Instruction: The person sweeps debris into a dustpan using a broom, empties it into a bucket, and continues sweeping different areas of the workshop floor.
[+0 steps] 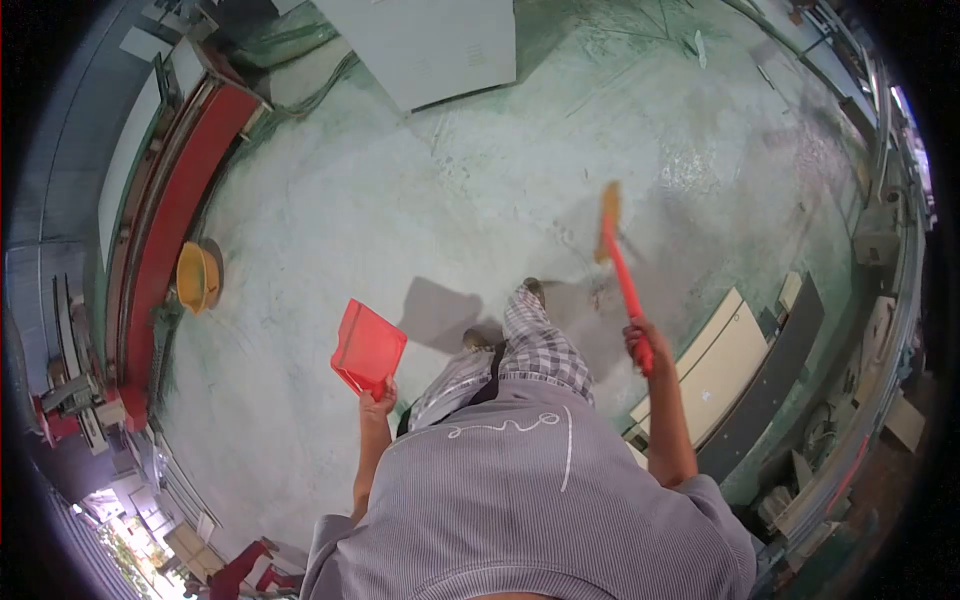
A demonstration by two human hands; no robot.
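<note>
- Left hand (379, 400) is clamped on the rear edge of the red dustpan (367, 347), held off the floor with its tray tilted up; contents not visible.
- Right hand (640, 343) is wrapped round the red handle of the broom (620, 268), bristle head angled down over the concrete floor (480, 200), likely for reach.
- Yellow bucket (197, 276) sits by the red machine (165, 235); contents can't tell.
- Boards (722, 365) lie at the right.

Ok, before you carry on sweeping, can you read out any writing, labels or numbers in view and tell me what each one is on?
"one": white cursive script on the grey striped shirt, seen from above, so the reading is uncertain.
Red dustpan in the left hand: no writing visible.
Red-handled broom in the right hand: no writing visible.
Grey cabinet: any label is too blurred to read.
</note>
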